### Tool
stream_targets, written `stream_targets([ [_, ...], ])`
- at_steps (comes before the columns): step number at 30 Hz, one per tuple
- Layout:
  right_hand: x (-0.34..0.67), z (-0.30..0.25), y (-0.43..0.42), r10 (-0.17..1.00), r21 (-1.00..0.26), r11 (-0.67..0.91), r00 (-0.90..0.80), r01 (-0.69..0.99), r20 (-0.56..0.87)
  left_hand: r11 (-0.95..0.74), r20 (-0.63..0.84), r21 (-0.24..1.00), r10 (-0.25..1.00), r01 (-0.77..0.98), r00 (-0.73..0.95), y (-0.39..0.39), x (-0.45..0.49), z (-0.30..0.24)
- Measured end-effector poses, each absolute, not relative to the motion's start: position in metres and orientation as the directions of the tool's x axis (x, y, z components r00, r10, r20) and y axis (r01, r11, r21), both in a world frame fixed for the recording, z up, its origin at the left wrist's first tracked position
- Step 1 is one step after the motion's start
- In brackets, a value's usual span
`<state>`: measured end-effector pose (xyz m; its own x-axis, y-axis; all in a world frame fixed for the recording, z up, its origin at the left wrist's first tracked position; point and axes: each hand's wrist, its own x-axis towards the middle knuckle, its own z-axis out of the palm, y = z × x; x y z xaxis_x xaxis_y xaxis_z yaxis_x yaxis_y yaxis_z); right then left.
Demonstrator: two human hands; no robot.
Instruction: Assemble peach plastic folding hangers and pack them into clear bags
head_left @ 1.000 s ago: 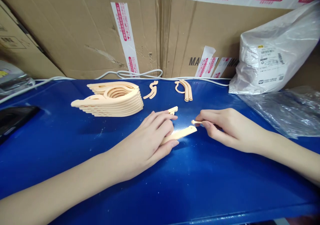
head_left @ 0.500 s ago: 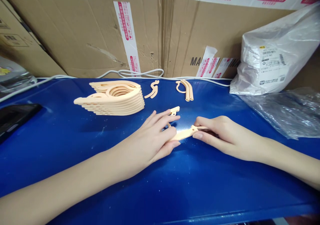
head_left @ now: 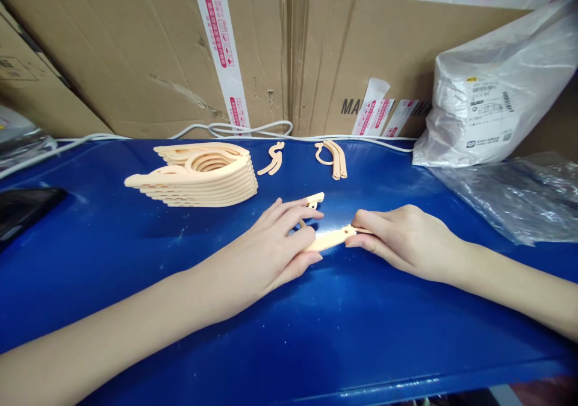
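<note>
My left hand lies over a cream plastic folding hanger, its thumb and fingers closed round the piece and covering much of it. One end of the hanger shows beyond the fingertips, and a flat arm with a small hole points right. At that holed end, my right hand pinches a thin cream strip between thumb and fingers; most of the strip is hidden in the hand. Behind them lie small curved hanger parts and a hook with slim arms. A stack of cream hanger pieces stands to the left.
The blue table carries a dark phone-like object at left. A white cable runs along the back, before cardboard boxes. On the right stand a white plastic parcel and a clear plastic bag.
The view has shifted slightly, so the background sits a little higher and further left. Both hands keep nearly the same hold on the hanger and strip.
</note>
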<state>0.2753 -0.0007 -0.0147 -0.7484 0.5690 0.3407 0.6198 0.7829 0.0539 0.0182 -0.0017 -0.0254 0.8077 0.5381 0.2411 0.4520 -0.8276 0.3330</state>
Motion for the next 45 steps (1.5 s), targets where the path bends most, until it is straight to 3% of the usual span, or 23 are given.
stream_targets([
  [6, 0.2755, -0.0203, 0.0008, 0.580, 0.042, 0.775, -0.736, 0.631, 0.350, -0.819, 0.244, 0.347, 0.550, 0.458, 0.799, -0.0007, 0.0199, -0.0243],
  [14, 0.2732, -0.0214, 0.0009, 0.462, 0.280, 0.757, -0.786, 0.591, 0.412, -0.813, 0.274, 0.376, 0.556, 0.445, 0.785, -0.0002, 0.0185, -0.0284],
  [28, 0.2739, -0.0219, 0.0028, 0.401, 0.394, 0.746, -0.835, 0.537, 0.377, -0.791, 0.261, 0.437, 0.567, 0.429, 0.781, -0.0003, 0.0159, -0.0257],
  [38, 0.2739, -0.0182, 0.0019, 0.310, 0.525, 0.703, -0.872, 0.479, 0.379, -0.805, 0.231, 0.408, 0.549, 0.432, 0.803, 0.0002, 0.0158, -0.0260],
  [45, 0.2744, -0.0188, 0.0022, 0.303, 0.491, 0.720, -0.859, 0.490, 0.414, -0.795, 0.194, 0.427, 0.545, 0.431, 0.815, 0.0005, 0.0143, -0.0206],
])
